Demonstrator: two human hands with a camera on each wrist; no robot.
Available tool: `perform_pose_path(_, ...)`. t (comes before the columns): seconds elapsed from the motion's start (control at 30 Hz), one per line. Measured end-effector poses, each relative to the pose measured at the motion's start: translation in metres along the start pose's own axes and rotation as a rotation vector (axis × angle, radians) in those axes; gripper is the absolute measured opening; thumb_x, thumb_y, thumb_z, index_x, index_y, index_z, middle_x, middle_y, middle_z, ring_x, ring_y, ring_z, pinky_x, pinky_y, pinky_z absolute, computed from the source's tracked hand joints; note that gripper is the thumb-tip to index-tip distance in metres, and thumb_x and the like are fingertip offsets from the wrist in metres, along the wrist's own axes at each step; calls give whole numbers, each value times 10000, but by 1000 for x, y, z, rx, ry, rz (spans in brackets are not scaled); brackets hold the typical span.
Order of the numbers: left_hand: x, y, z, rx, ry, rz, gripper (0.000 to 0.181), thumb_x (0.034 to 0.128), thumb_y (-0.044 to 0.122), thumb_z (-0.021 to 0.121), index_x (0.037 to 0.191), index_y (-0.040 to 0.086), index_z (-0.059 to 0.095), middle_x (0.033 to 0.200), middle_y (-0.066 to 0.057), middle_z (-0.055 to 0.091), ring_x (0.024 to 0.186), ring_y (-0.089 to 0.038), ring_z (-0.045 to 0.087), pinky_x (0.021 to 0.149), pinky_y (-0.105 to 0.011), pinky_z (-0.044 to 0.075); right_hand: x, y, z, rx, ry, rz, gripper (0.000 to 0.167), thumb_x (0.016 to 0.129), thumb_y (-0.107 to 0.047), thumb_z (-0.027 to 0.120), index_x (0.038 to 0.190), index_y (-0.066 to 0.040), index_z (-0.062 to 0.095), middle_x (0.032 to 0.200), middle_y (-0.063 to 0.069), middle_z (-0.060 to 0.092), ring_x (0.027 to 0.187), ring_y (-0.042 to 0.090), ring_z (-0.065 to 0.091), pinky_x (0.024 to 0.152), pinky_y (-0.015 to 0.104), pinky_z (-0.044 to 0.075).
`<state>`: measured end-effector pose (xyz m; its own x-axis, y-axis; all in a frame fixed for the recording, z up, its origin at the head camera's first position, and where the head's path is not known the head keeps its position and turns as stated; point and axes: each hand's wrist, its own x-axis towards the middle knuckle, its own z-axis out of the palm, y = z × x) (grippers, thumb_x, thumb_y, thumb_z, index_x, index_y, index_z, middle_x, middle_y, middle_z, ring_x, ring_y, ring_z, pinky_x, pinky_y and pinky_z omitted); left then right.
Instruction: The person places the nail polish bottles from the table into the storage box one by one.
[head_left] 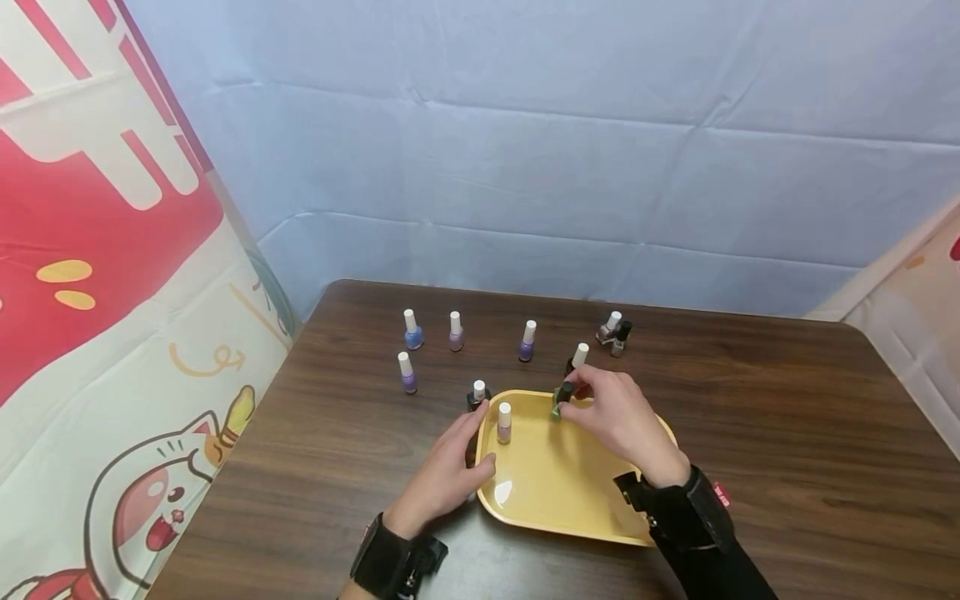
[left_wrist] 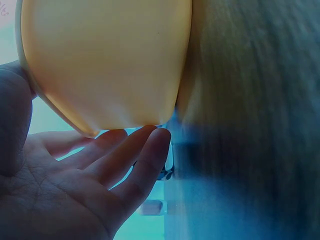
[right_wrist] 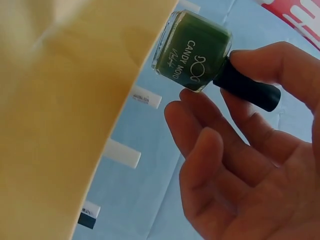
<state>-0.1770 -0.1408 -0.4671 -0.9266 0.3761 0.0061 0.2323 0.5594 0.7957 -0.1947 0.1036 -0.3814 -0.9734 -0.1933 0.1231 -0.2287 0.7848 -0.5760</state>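
Green Candy Moyo nail polish bottle [right_wrist: 192, 50] is at the far edge of the yellow tray [head_left: 562, 479] on the worktop [head_left: 330, 458], its black cap [right_wrist: 250, 89] pinched by the right hand [head_left: 621, 421]; the left hand [head_left: 448, 468], fingers extended, touches the tray's left edge.

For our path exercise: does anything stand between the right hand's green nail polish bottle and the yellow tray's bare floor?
Nothing visible does. The right hand holds the green nail polish bottle near the far rim of the yellow tray; the white-capped nail polish bottle inside stands to the left.
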Motion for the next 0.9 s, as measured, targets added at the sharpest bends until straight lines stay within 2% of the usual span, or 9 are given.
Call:
perform_pose_path(0.1,0,0,0,0,1,7,735,881,233,612,1531,156,278,1466,-41,445,1202,-168,496,1059,-429,412,0,-1,3,-5,-24,4,163,829,-142,691,982,-88,671,958,74,711,926,248,660,814,425,512)
perform_pose_path(0.33,0,0,0,-13,-7,-2,734,882,230,608,1532,161,274,1472,-43,437,1187,-164,495,1047,-420,421,0,0,13,-33,-25,-14,143,805,-168,699,941,-129,671,908,33,705,863,190,647,766,370,502)
perform_pose_path(0.57,-1,0,0,-10,-7,-7,734,883,232,605,1533,163,271,1474,-45,434,1201,-170,493,1058,-429,413,2,0,18,-46,-33,-30,131,792,-134,701,920,-118,677,904,54,701,876,232,648,780,393,510)
perform_pose_path(0.9,1,-1,1,3,5,14,742,871,221,612,1530,146,279,1470,-49,442,1221,-177,491,1059,-436,408,1,3,26,-67,-31,-64,162,784,-147,711,937,-102,679,933,50,675,866,220,636,763,370,511)
